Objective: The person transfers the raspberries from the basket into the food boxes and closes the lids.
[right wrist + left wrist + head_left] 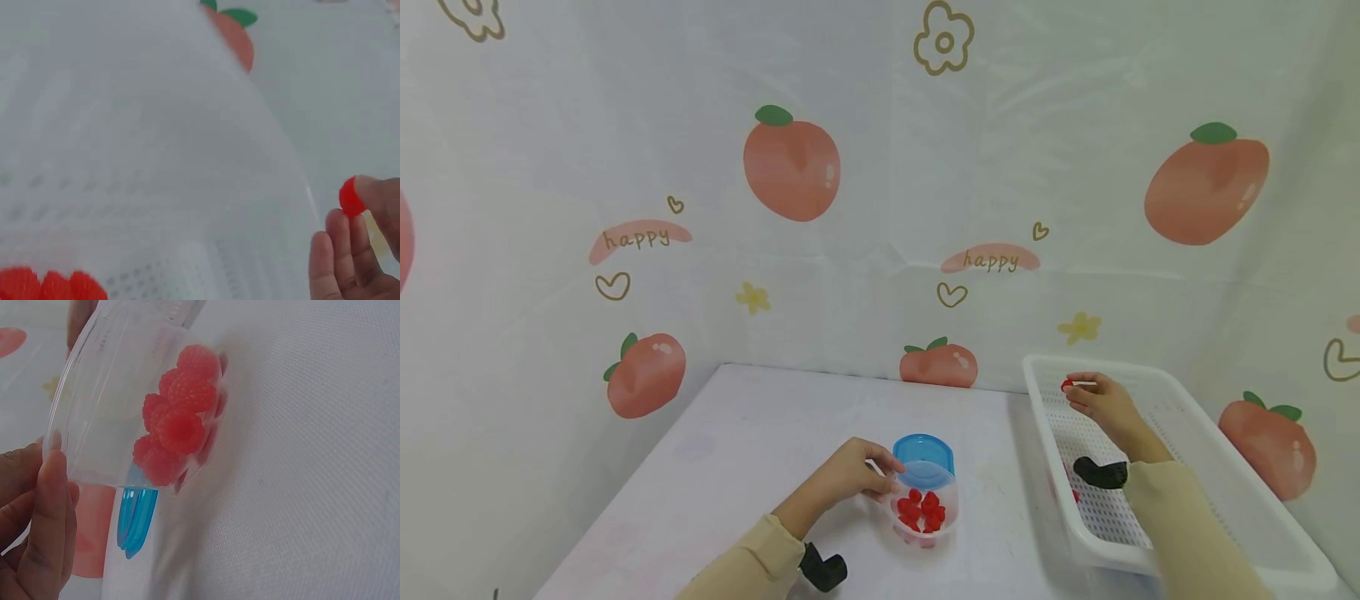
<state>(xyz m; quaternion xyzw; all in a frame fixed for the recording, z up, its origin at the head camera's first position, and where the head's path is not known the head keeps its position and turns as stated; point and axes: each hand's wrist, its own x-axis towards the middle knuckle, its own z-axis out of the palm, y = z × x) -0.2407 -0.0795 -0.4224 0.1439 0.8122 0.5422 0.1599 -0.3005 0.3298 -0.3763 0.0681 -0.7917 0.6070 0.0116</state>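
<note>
My left hand [853, 468] pinches the rim of a clear plastic tub [100, 412] between thumb and fingers. Several red raspberries [187, 394] lie in the bottom of that tub, which stands on the white table. Above the far left part of a white perforated basket [1105, 361], my right hand [1108, 408] holds one raspberry [352, 197] between thumb and fingertips. More raspberries [53, 286] show inside the basket at the lower left of the right wrist view. Just behind the tub is a blue lid [923, 448], partly seen through the clear plastic.
The white table [737, 433] reaches back to a hanging cloth [865, 275] printed with fruit and "happy" lettering. The basket's raised left wall [1047, 433] stands between the tub and the basket's inside. Black wrist devices [823, 569] sit at both cuffs.
</note>
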